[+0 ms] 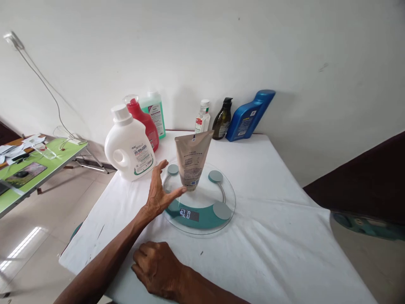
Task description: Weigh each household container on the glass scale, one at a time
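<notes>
A beige squeeze tube (191, 162) stands upright on its cap on a round glass weighing scale (207, 222). The scale's display (189, 214) is lit, but I cannot read it surely. My left hand (158, 190) is open at the tube's left side, thumb and fingers spread. Its thumb tip is at the tube's base; whether it touches I cannot tell. My right hand (158, 268) rests as a loose fist on the white cloth in front of the scale, with nothing visible in it.
A white detergent jug (128, 145), a red bottle (144, 122) and a green bottle (158, 114) stand at the back left. Along the wall are a small clear bottle (203, 116), a dark pump bottle (222, 120) and a tilted blue bottle (247, 120). A green desk (60, 147) is further left.
</notes>
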`<control>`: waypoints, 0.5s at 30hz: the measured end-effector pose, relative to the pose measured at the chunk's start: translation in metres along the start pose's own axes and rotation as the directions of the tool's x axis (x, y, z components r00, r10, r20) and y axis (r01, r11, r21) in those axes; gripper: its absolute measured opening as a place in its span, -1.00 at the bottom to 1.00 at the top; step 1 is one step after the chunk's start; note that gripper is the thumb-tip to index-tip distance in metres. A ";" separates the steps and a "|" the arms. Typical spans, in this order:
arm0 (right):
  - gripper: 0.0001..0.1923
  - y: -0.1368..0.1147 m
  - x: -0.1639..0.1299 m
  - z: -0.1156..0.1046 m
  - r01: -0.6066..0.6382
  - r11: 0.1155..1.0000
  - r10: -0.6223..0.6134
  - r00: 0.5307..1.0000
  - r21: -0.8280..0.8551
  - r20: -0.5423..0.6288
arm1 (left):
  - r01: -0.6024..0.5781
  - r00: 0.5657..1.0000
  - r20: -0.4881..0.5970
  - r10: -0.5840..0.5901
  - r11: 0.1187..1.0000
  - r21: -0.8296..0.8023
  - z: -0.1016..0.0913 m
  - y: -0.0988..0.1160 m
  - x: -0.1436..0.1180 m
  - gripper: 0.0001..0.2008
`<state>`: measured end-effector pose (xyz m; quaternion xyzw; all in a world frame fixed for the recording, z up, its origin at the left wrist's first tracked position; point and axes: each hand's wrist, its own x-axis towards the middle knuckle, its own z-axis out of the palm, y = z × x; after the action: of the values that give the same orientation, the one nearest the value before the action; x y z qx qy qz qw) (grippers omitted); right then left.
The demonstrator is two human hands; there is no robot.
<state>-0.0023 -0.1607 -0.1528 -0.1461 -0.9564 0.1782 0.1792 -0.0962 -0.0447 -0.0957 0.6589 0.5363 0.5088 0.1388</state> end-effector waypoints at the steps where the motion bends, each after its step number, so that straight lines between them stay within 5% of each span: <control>1: -0.78 0.000 0.000 0.001 0.002 1.000 -0.002 1.000 -0.001 -0.005 | 0.003 0.999 0.039 -0.003 1.000 -0.016 0.004 0.007 0.004 0.02; 4: -0.80 0.002 -0.001 0.007 -0.008 1.000 0.008 1.000 0.010 -0.009 | 0.067 0.990 0.131 -0.060 0.997 -0.047 0.016 0.020 0.020 0.01; 10: -0.76 0.008 0.006 0.028 -0.040 0.990 0.034 0.998 0.132 0.044 | 0.273 0.923 0.288 -0.254 0.961 -0.027 0.036 0.023 0.039 -0.58; 15: -0.80 0.007 0.012 0.024 -0.022 0.989 0.015 0.999 0.150 0.047 | 0.319 0.925 0.259 -0.277 0.938 -0.134 0.044 0.025 0.041 -0.65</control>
<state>-0.0208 -0.1571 -0.1732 -0.1371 -0.9427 0.2545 0.1663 -0.0499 -0.0042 -0.0752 0.6105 0.5637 0.4446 0.3344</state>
